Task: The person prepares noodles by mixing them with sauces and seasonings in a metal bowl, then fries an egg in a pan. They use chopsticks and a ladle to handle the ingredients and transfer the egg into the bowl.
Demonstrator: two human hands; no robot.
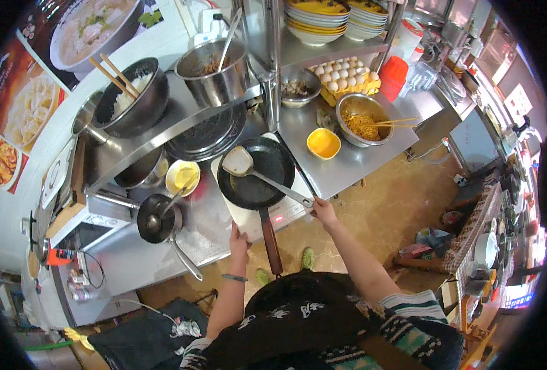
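Note:
My left hand grips the front left corner of a white induction cooker. At the front right corner, my right hand has its fingers on the cooker's edge, close beside the handle end of a metal spatula. The spatula lies across a black frying pan, its wide blade over the pan's left side. This pan sits on the cooker, its brown handle pointing towards me between my arms. Red digits glow on the cooker's panel.
Left of the cooker are a small dark saucepan with a ladle and a bowl of yellow fat. On the right stand a bowl of yellow liquid, a steel bowl of shredded food with chopsticks, and eggs. A steel shelf overhangs the back left.

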